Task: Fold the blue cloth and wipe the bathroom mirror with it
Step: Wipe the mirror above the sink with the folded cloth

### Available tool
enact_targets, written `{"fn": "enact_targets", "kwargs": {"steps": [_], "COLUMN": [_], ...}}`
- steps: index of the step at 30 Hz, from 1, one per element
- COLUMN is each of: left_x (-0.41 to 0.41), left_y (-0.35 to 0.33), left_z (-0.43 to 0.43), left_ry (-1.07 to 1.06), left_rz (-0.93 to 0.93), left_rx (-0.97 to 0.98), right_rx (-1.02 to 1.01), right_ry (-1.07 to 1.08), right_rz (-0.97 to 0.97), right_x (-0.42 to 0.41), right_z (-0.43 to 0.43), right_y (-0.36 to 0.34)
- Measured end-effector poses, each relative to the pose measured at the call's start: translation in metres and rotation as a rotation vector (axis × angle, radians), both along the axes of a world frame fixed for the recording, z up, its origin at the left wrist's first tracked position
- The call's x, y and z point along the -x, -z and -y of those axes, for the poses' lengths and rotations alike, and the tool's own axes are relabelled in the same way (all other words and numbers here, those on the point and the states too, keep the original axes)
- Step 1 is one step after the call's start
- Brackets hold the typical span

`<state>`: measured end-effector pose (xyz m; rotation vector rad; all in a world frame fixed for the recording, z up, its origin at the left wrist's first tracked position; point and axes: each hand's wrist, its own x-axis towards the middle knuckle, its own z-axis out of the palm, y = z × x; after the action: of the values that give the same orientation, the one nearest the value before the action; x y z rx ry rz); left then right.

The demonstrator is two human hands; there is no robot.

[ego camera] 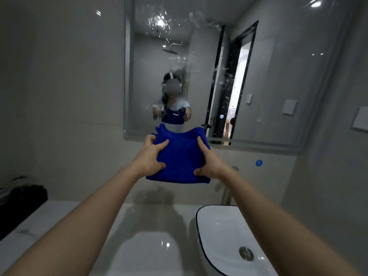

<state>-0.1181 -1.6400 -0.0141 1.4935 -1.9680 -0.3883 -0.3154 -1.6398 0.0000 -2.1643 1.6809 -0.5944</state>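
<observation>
Holding the blue cloth (180, 156) up in the air with both hands, the person has it above the countertop (59, 226) and just below the lower edge of the bathroom mirror (278, 86). The left hand (150, 156) grips the cloth's left side and the right hand (209, 164) grips its right side. Each has its thumb and fingers closed on the fabric, so neither hand is free.

The mirror lies straight ahead of the hands and mostly above them. The 2 hands look about equally far from the glass. The cloth's thick lower edge runs left to right, roughly parallel to the mirror's bottom edge, with its broad face turned toward the camera. To wipe, that face would probably have to be turned toward the glass and raised. The water splashes (159, 22) sit high on the mirror, with more spotting to the right over the reflected doorway, so the right hand seems the closer one to that second patch.

The cloth is a deep, saturated blue with a soft, plush surface. It looks doubled over at least once, judging from the bulky bottom edge. The top is rumpled, with 1 corner poking up at the upper left, so the folding appears unfinished. A white basin (219, 226) sits below and to the right.
</observation>
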Motion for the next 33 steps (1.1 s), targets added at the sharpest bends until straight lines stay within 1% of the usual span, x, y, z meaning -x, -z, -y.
{"fn": "enact_targets", "kwargs": {"steps": [4,11,18,23,25,29,31,33], "left_x": [-0.015,-0.049,-0.055,-0.042,-0.035,-0.020,-0.014,-0.011], "left_y": [-0.025,-0.056,-0.074,-0.075,-0.069,-0.050,-0.043,-0.039], "left_z": [0.039,0.119,0.198,0.248,0.266,0.295,0.305,0.311], "left_ry": [0.000,0.009,0.010,-0.007,-0.034,-0.119,-0.189,-0.194], "left_rz": [0.010,0.020,0.018,-0.011,0.012,0.027,0.045,0.026], "left_rx": [0.116,0.268,0.389,0.477,0.481,0.383,0.369,0.386], "right_rx": [0.145,0.285,0.390,0.431,0.424,0.352,0.331,0.322], "right_ry": [0.032,0.056,0.074,0.080,0.084,0.074,0.074,0.073], "right_rz": [-0.032,-0.029,-0.100,-0.088,-0.099,-0.116,-0.111,-0.125], "right_x": [-0.017,-0.053,-0.058,-0.050,-0.046,-0.040,-0.039,-0.039], "right_z": [0.043,0.117,0.184,0.232,0.250,0.282,0.294,0.304], "right_y": [-0.022,-0.049,-0.075,-0.083,-0.080,-0.064,-0.056,-0.051]}}
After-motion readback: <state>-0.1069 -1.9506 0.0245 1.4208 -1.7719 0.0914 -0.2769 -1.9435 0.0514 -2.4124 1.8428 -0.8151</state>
